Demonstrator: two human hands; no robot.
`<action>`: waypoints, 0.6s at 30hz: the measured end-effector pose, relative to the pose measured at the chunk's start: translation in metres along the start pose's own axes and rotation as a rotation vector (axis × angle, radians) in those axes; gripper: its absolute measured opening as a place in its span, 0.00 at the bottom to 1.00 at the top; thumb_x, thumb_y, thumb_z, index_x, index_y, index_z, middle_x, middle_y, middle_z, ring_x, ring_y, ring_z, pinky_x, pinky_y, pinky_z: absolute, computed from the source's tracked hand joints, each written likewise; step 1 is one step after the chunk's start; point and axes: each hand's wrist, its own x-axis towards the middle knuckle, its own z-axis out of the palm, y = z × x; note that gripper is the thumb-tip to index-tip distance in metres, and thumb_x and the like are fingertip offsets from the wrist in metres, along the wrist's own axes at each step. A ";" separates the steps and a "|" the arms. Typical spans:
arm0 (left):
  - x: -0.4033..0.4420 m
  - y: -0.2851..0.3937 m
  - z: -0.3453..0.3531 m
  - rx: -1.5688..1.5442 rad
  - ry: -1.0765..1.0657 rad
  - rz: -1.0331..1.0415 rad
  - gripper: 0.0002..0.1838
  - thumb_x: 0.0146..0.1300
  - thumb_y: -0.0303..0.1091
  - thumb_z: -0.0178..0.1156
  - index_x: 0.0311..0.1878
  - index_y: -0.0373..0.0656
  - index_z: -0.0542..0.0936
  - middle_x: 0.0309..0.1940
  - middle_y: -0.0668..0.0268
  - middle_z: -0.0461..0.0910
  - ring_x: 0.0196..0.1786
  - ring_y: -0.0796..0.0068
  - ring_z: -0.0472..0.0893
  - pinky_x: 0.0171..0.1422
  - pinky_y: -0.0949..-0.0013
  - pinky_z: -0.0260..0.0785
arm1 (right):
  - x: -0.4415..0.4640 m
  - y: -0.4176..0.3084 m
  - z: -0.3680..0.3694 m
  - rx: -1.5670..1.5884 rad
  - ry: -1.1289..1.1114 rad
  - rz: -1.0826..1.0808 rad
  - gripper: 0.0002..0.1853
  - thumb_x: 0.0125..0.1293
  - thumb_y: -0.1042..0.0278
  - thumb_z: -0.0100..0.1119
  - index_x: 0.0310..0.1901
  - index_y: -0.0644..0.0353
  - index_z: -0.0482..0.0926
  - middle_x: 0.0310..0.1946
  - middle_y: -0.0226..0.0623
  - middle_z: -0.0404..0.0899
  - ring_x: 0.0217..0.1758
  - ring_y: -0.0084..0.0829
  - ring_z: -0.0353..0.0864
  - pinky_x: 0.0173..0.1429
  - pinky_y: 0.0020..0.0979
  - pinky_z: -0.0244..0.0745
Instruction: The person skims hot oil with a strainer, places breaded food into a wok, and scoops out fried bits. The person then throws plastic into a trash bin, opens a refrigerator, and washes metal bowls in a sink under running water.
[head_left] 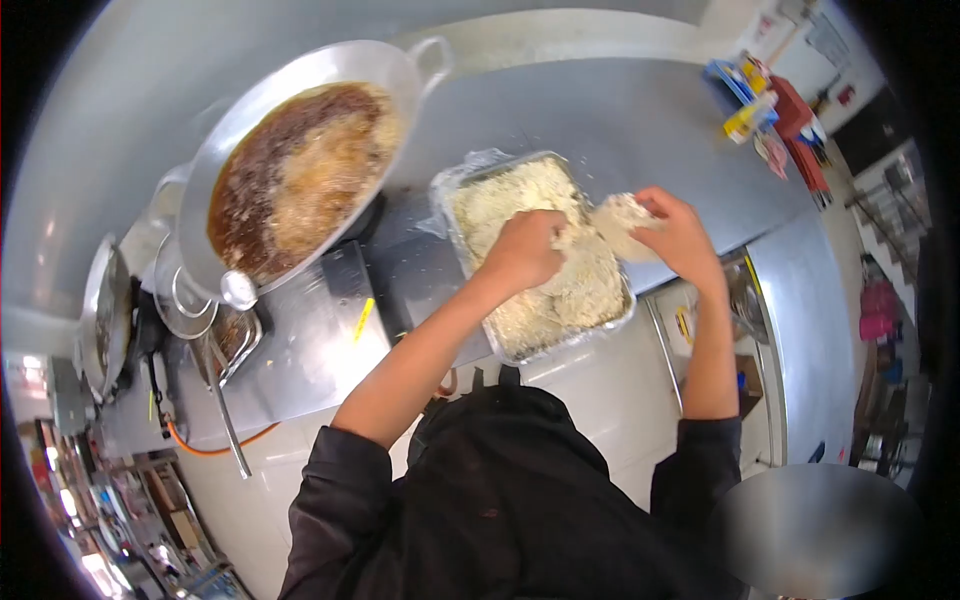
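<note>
Pale flat coated piece (618, 224), pinched in my right hand (682, 238). Left hand (525, 250) curled, grip unclear, over crumb-filled metal tray (632, 298). Yellow label (364, 319) left, unreadable; silver oil-filled wok (398, 85) far left.

A large round silver metal wok (400, 110) of bubbling brown oil is sitting at the left on a long grey stainless-steel tabletop (520, 105), and a long-handled round metal strainer (186, 300) is lying nearby, showing a commercial-style kitchen.

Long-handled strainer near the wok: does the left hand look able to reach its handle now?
Probably yes: the strainer's handle extends uncovered past the counter, though the left hand must leave the crumb tray.
</note>
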 end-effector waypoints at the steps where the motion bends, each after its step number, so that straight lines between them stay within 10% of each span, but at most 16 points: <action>1: -0.002 0.006 -0.012 0.039 0.030 0.063 0.16 0.49 0.30 0.67 0.43 0.37 0.79 0.34 0.48 0.79 0.42 0.54 0.80 0.49 0.60 0.71 | 0.004 -0.007 -0.005 0.006 -0.049 0.009 0.19 0.51 0.74 0.64 0.47 0.60 0.74 0.34 0.43 0.79 0.39 0.36 0.77 0.47 0.33 0.71; 10: -0.051 0.051 -0.210 0.333 0.290 0.179 0.14 0.52 0.31 0.66 0.42 0.38 0.78 0.33 0.53 0.80 0.40 0.58 0.81 0.46 0.60 0.72 | 0.053 -0.167 -0.056 -0.270 0.011 -0.369 0.19 0.50 0.75 0.63 0.46 0.61 0.74 0.32 0.40 0.77 0.37 0.32 0.76 0.46 0.32 0.71; 18: -0.119 -0.011 -0.352 0.612 0.399 0.125 0.12 0.47 0.26 0.66 0.38 0.40 0.78 0.28 0.59 0.78 0.34 0.67 0.78 0.41 0.63 0.69 | 0.140 -0.280 0.064 -0.132 -0.095 -0.728 0.18 0.52 0.74 0.63 0.47 0.64 0.74 0.41 0.41 0.80 0.46 0.32 0.78 0.52 0.31 0.72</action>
